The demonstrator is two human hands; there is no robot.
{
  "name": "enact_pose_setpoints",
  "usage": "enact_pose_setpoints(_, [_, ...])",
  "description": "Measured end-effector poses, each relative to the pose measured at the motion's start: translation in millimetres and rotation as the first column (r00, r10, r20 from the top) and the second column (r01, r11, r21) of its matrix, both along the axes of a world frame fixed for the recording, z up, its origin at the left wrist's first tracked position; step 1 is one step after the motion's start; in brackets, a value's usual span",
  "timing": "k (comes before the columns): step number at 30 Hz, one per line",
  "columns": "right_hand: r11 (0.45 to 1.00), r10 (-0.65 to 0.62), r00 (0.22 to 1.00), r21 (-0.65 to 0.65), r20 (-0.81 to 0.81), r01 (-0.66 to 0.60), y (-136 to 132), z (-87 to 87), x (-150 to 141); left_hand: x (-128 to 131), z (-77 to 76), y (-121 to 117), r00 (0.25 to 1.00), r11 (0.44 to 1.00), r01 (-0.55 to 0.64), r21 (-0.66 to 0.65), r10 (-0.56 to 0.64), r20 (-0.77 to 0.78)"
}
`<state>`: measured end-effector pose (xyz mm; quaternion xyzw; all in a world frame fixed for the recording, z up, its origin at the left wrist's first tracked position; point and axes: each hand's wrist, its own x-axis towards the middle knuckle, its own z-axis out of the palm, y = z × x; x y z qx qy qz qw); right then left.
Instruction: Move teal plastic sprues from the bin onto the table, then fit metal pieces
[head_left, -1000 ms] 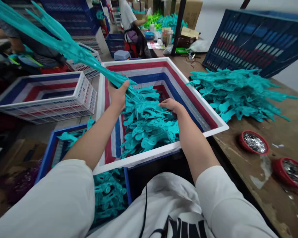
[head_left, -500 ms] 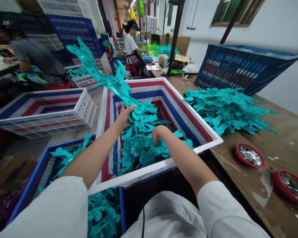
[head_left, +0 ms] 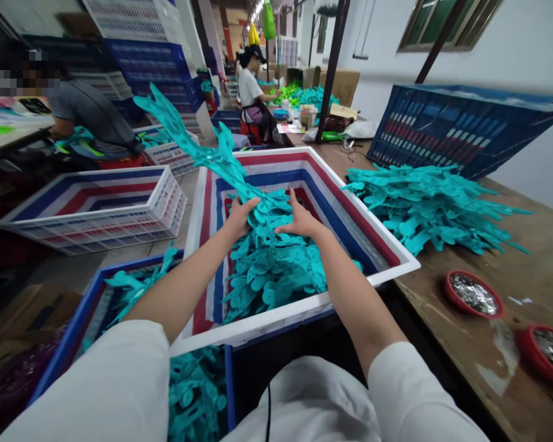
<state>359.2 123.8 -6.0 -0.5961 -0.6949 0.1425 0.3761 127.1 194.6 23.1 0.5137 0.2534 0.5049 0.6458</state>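
My left hand (head_left: 241,218) is closed around a bundle of flat teal plastic parts (head_left: 214,161), which sticks up and out over the crate's far left side. My right hand (head_left: 305,220) is just right of the bundle's lower end, thumb and fingers spread apart; whether it touches the parts I cannot tell. Below both hands, a pile of similar teal plastic parts (head_left: 276,279) lies in a white crate (head_left: 403,266) lined with red, white and blue striped sheeting.
A teal heap (head_left: 433,205) lies on the brown table (head_left: 424,294) at right, near a tilted blue crate (head_left: 461,132) and red bowls (head_left: 472,294) of small metal pieces. Another lined crate (head_left: 92,227) stands left, a blue bin (head_left: 99,276) below it. Two people sit farther off.
My right hand has risen from the pile toward the bundle, and its curled fingers have spread. The left hand keeps its hold on the bundle. The view has shifted slightly.
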Motion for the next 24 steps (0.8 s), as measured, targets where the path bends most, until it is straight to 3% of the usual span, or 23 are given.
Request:
enact_pose_setpoints(4, [0.987, 0.16, 0.987, 0.002, -0.008, -0.16, 1, 12.9, -22, 10, -18.2, 4, 0.997, 0.998, -0.038, 0.048, 0.042, -0.072])
enact_pose_setpoints(8, [0.975, 0.219, 0.966, -0.01, -0.135, -0.223, 5, 14.7, -17, 17, -27.2, 5, 0.986, 0.992, 0.039, 0.124, -0.018, -0.168])
enact_pose_setpoints(11, [0.988, 0.147, 0.972, -0.02, -0.182, -0.153, 5, 15.3, -10, 16, -24.0, 2, 0.969, 0.984, 0.1, 0.145, -0.064, -0.237])
enact_pose_setpoints(14, [0.999, 0.052, 0.978, -0.004, -0.203, -0.054, 1, 23.3, -15, 15, -22.1, 0, 0.967, 0.988, 0.065, 0.141, -0.028, -0.255])
enact_pose_setpoints(17, [0.984, -0.17, 0.958, 0.004, -0.232, 0.176, -4, 39.3, -19, 16, -25.7, 3, 0.977, 0.996, 0.01, 0.092, 0.009, -0.212])
enact_pose_setpoints(19, [0.929, -0.359, 0.896, -0.005, -0.263, 0.37, -7, 52.6, -5, 17, -28.8, 7, 0.987, 0.999, 0.01, 0.05, -0.002, -0.161])
enact_pose_setpoints(21, [0.823, -0.55, 0.787, -0.023, -0.279, 0.568, -13, 65.3, 24, 18, -30.2, 11, 0.992, 1.0, 0.012, 0.009, -0.011, -0.127])
enact_pose_setpoints(22, [0.742, -0.653, 0.708, -0.04, -0.268, 0.669, -17, 70.2, 42, 18, -30.0, 12, 0.992, 1.0, 0.009, -0.017, -0.011, -0.124])
enact_pose_setpoints(24, [0.527, -0.84, 0.504, -0.087, -0.2, 0.845, -25, 75.5, 72, 18, -27.7, 13, 0.992, 0.997, -0.011, -0.076, 0.001, -0.128])
